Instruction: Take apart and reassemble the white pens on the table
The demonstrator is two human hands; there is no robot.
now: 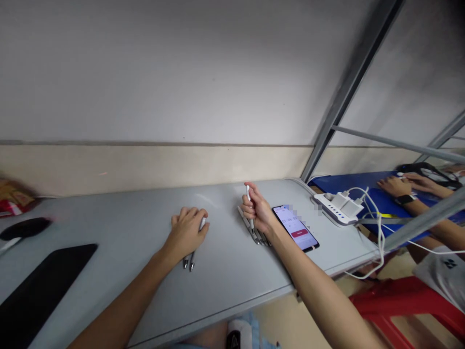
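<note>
On the grey desk, my left hand rests with its fingers curled over white pens. A white pen end shows beside the thumb, and two silver pen tips stick out below the palm. My right hand is raised a little and grips a white pen upright, with the thumb near its top end. Beneath and beside that hand lie several more white pens with silver tips, partly hidden by it.
A phone with a lit timer screen lies right of my right forearm. Beyond it are a white power strip and cables. At left are a black mat, a dark mouse-like object and a red packet. Another person's hands are at right.
</note>
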